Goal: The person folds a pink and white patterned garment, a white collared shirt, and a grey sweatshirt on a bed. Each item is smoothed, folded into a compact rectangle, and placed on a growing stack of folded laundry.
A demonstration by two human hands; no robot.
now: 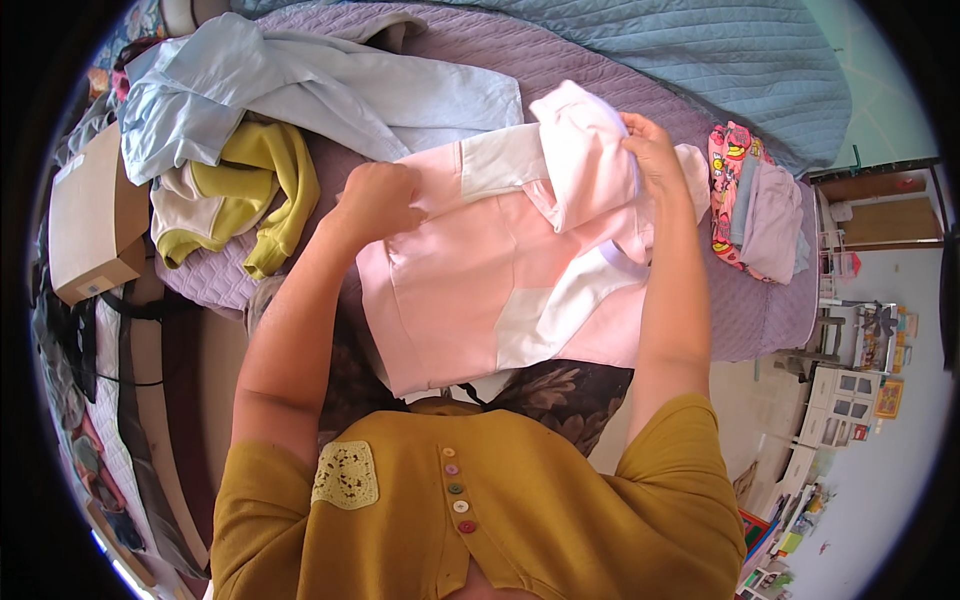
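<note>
A pink and white long-sleeved top (450, 300) lies spread before me, partly on the bed and partly over my lap. My right hand (652, 154) pinches a raised, bunched part of it by a lavender-trimmed edge. At the garment's far left corner, my left hand (382, 199) is curled on the cloth near the hem; its fingertips are partly hidden. White panels cross the pink fabric, and one sleeve is folded over the front.
A light blue garment (330, 82) and a yellow-green sweatshirt (281, 187) lie left, beside a cardboard box (94, 217). Folded clothes (769, 217) are stacked at right on the purple quilted bedspread (757, 319). A blue quilt (720, 67) covers the far side.
</note>
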